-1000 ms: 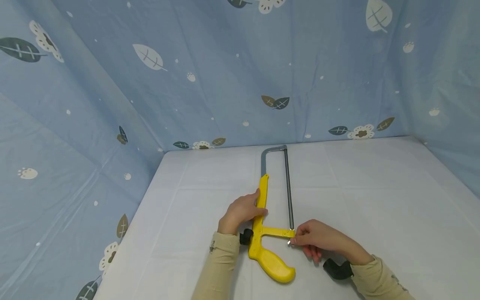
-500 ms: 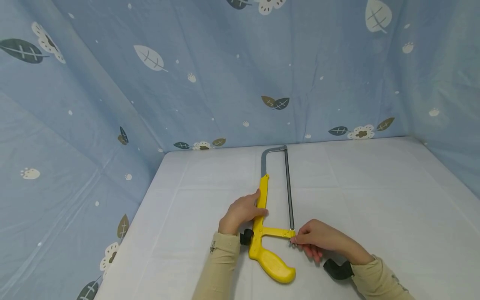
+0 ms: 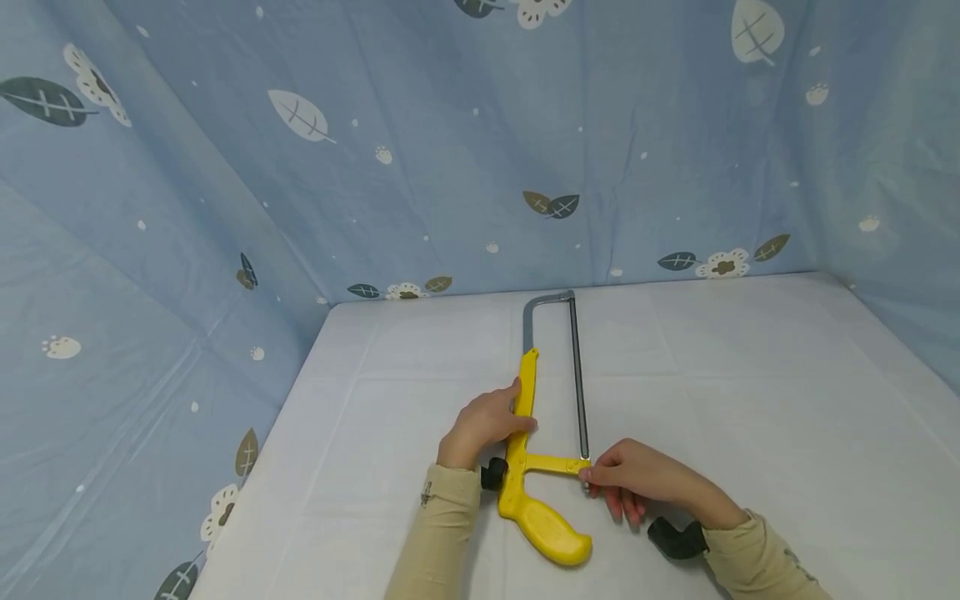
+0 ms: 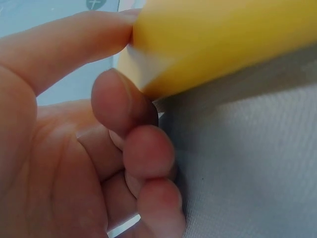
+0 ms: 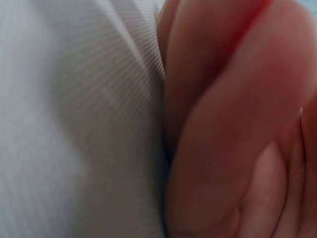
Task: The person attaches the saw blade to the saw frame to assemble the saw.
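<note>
A hacksaw (image 3: 549,532) with a yellow handle and grey front frame lies flat, its blade (image 3: 578,379) on the right side. My left hand (image 3: 483,423) holds the yellow frame bar above the handle, thumb on one side and fingers on the other. That yellow bar (image 4: 208,44) also fills the top of the left wrist view. At the blade's near end, thumb and fingers of my right hand (image 3: 647,477) pinch a small metal wing nut (image 3: 587,489), mostly covered by the fingertips. The right wrist view has only curled fingers (image 5: 223,129) beside white cloth; the nut is hidden there.
The hacksaw rests on a table with a white cloth (image 3: 750,400). A blue curtain (image 3: 465,150) printed with leaves and flowers hangs behind and at the sides. Black wrist-worn pieces (image 3: 675,538) sit by both cuffs.
The wing nut has turned between my right fingertips, its visible metal part changing shape and place slightly. My left hand and the hacksaw have stayed put.
</note>
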The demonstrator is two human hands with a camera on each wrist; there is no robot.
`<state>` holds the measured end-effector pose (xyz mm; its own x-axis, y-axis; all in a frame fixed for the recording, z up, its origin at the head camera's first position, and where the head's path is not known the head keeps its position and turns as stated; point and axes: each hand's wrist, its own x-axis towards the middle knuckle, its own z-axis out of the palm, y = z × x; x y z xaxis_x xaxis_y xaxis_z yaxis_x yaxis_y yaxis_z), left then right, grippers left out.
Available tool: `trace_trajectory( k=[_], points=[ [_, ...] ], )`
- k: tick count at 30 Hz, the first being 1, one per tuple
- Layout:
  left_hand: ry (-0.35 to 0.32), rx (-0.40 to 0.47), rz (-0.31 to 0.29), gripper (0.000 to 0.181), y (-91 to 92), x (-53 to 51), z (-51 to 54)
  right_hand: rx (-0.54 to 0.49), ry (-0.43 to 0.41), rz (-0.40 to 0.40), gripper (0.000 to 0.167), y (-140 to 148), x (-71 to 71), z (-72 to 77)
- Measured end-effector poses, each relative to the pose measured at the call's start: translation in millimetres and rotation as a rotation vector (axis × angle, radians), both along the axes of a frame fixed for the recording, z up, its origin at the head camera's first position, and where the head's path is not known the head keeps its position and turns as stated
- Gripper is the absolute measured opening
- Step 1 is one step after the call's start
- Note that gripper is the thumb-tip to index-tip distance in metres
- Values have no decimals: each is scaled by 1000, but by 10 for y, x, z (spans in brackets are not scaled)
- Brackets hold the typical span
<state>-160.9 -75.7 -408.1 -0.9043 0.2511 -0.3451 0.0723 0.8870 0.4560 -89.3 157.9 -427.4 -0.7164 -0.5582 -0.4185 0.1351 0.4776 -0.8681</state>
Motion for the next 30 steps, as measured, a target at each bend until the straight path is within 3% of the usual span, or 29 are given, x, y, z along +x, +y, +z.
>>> trace_trajectory(
  k=[14,30],
  points=[
    [9,2,3,73,4,9,-2,-38,-5,32,31,20,-7,16],
    [9,1,1,74,-4,-4,-13,13,19,-22,34,16,-7,-13]
  ],
)
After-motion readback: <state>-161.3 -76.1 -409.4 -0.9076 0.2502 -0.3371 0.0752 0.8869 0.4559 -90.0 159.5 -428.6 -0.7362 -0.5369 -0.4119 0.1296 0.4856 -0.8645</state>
